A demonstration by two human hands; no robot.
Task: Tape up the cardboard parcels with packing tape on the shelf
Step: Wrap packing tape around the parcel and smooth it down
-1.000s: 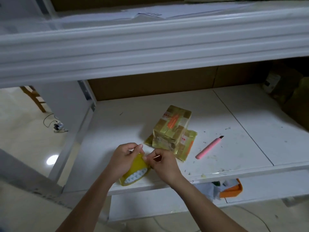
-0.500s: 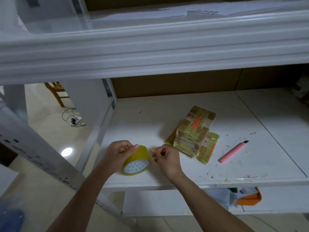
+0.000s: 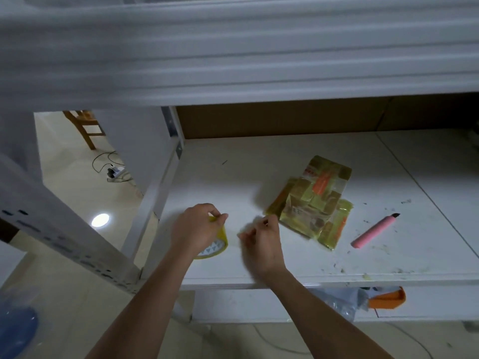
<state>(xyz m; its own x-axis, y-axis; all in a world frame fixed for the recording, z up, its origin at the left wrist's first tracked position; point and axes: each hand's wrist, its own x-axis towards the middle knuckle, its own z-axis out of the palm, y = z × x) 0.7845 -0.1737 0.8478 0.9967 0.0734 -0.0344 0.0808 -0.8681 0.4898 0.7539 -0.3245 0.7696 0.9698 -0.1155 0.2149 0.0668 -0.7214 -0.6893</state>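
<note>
A roll of yellowish packing tape [image 3: 216,248] stands on edge near the front of the white shelf [image 3: 233,177]. My left hand [image 3: 198,229] grips the roll from above. My right hand [image 3: 261,240] is just right of it, fingers curled and pinching a faint clear strip of tape that stretches away from the roll. Several small tape-wrapped cardboard parcels [image 3: 315,203] with orange labels lie stacked behind and right of my right hand.
A pink utility knife [image 3: 374,231] lies on the shelf right of the parcels, among small scraps. An upper shelf beam [image 3: 233,60] hangs overhead. An orange object [image 3: 387,299] and plastic bags sit on the level below. On the floor at left are a cable and a wooden chair.
My hands have drawn apart: the right hand moved right, away from the roll, pulling out tape. The view has shifted left, so everything sits further right in the frame.
</note>
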